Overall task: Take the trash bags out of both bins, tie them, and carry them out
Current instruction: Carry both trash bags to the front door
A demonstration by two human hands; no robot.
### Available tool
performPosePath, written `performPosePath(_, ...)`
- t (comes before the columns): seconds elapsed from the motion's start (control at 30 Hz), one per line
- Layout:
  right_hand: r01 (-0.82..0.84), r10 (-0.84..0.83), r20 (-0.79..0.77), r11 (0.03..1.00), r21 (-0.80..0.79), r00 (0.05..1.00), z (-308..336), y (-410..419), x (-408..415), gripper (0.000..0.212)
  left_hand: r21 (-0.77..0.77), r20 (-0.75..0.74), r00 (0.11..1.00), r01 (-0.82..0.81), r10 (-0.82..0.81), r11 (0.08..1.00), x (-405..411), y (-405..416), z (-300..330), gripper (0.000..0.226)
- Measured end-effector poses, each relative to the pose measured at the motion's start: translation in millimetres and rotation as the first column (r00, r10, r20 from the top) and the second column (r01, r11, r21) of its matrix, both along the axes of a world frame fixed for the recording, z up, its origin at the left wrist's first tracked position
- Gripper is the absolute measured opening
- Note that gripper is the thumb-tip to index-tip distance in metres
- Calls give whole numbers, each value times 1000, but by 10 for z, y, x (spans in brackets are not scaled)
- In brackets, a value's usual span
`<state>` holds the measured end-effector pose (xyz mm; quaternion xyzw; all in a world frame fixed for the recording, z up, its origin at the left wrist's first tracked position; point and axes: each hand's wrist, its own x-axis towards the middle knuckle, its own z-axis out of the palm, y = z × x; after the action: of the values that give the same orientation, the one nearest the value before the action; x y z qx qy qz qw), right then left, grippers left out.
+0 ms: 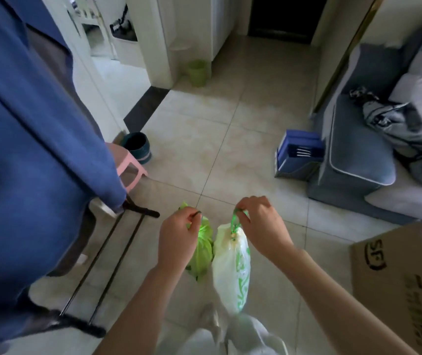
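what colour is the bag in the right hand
White with a green leafy print and green drawstring: the trash bag held by the right hand, head view.

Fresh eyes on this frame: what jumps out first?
Low centre: the left hand holds a green trash bag and the right hand a white trash bag by its green drawstring, both hanging over the tiled floor. A large blue garment fills the left side. Further back, a green bin stands by the white doorframe and a dark teal bin beside a pink stool.
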<state>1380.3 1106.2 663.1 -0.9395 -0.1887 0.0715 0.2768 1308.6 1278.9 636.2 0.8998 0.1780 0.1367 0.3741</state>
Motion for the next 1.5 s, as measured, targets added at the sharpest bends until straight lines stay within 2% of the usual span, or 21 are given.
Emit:
performPosePath(0.27,126,-126,1,991,55,992,-32,179,1878,15,9,68,997,46,-47,999,1962,297,103,10)
performPosePath(0.43,91,-91,-6,993,78,996,5,273,3054,13,-12,70,997,20,-19,1000,3150,341,121,11)
performPosePath(0.6,47,-46,-25,997,58,999,99,312,4172,14,49,15,999,33,-33,998,4327,361,138,11)
performPosePath(0.7,61,-60,-22,996,58,998,120,344,4841,14,3,-8,999,42,-42,999,5010,399,135,12)
performPosePath(0.93,143,-142,-4,989,39,990,35,483,6509,12,-45,-1,995,99,-99,994,6730,535,35,13)
performPosePath(1.13,235,-235,-5,972,24,972,21,544,7853,11,10,-93,959,271,-269,963,8166,576,-16,14)
performPosePath(1.37,322,-321,-12,947,23,947,19,479,9431,10,-88,-106,953,277,-285,957,9847,622,72,15)
performPosePath(1.5,305,-305,3,952,34,952,11,452,10357,13,-127,-82,967,231,-242,965,10758,564,64,14)
